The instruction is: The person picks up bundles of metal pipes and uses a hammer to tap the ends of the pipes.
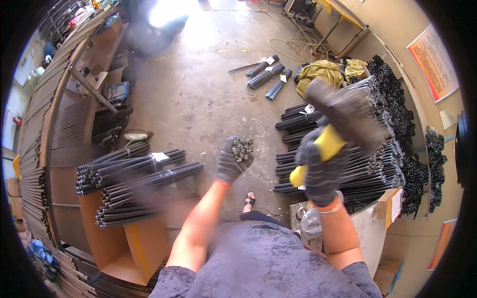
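My left hand (pixel 228 166), in a dark knit glove, is closed around an upright bundle of thin tubes (pixel 243 150), whose round ends face up. My right hand (pixel 320 174), gloved too, grips a mallet (pixel 330 142) by its yellow handle. The mallet's long dark head is raised to the upper right of the hand and smeared by motion, apart from the tubes. Beyond and beneath it lies a big stack of dark tubes (pixel 293 158). Left of my left hand, tied bundles of dark tubes (pixel 149 183) rest across an open brown box.
The brown box (pixel 134 248) stands at lower left beside a long rack of rods (pixel 35 149). Several tagged tube bundles (pixel 266 76) lie on the floor ahead. Beyond the right stack are a yellow-green sack (pixel 320 77) and a coiled hose (pixel 298 47). A bench (pixel 367 233) is at lower right.
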Demonstrator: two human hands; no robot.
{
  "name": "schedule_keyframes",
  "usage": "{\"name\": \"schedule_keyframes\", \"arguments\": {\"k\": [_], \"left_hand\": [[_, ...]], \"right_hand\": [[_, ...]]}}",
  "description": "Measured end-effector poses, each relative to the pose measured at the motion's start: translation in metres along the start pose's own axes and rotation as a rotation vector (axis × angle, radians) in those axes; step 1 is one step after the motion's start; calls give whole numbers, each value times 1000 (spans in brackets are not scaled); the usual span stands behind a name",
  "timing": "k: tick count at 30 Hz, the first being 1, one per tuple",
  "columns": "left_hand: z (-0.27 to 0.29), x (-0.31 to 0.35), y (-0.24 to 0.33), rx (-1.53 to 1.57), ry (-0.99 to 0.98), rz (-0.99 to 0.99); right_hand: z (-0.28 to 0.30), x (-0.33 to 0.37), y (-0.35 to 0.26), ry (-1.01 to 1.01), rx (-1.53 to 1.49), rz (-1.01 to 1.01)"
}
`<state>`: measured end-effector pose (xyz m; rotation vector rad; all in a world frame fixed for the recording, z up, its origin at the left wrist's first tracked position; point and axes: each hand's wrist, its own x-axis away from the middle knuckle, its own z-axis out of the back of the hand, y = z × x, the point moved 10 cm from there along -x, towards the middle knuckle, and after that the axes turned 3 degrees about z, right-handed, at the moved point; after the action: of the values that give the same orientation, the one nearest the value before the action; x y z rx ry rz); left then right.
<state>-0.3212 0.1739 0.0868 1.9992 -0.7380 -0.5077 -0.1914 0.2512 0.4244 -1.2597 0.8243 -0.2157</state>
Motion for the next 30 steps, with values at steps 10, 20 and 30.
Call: {"name": "schedule_keyframes", "arguments": {"k": [10,20,30], "left_hand": [[-47,27,84,-1283,174,-408],[-19,28,90,-860,247,-278],[-29,41,60,-1263,196,-388]], "right_hand": [[-24,0,26,-310,464,-26],[-42,60,111,-492,446,-328],[-41,64,104,-353,533,-18]]}}
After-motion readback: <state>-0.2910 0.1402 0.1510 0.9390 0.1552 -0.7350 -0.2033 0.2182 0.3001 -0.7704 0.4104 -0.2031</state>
